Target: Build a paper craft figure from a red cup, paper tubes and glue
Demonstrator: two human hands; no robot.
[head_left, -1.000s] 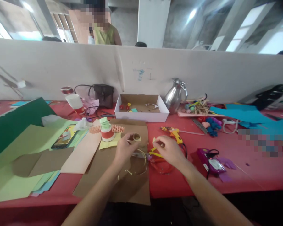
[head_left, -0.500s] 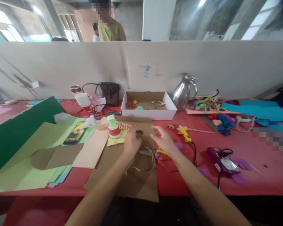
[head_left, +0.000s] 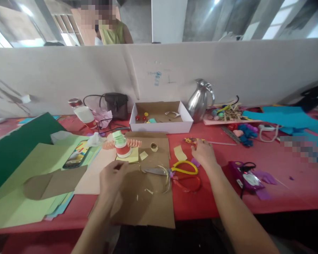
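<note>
My right hand (head_left: 203,153) is over the yellow hot glue gun (head_left: 190,141), its fingers bent around the body and covering most of it. My left hand (head_left: 112,176) hovers above the left part of a brown cardboard sheet (head_left: 148,208), fingers curled together; what is between them, if anything, is too small to make out. A small rolled ring (head_left: 154,146) stands on the sheet by itself. Scissors (head_left: 184,167) with yellow and red handles lie between my hands, blades over the cardboard. Behind my left hand stands a red-and-white paper cup (head_left: 123,151) with folded paper arms.
A shallow white box (head_left: 161,127) and a steel jug (head_left: 198,102) stand at the back. Paper sheets (head_left: 13,190) and a phone (head_left: 75,155) lie left. Toward the right are a purple device (head_left: 245,180) with a black cable and craft pieces (head_left: 246,134).
My left hand has let go of the rolled ring and drawn back left toward me. My right hand has moved right onto the glue gun. The view has shifted slightly right.
</note>
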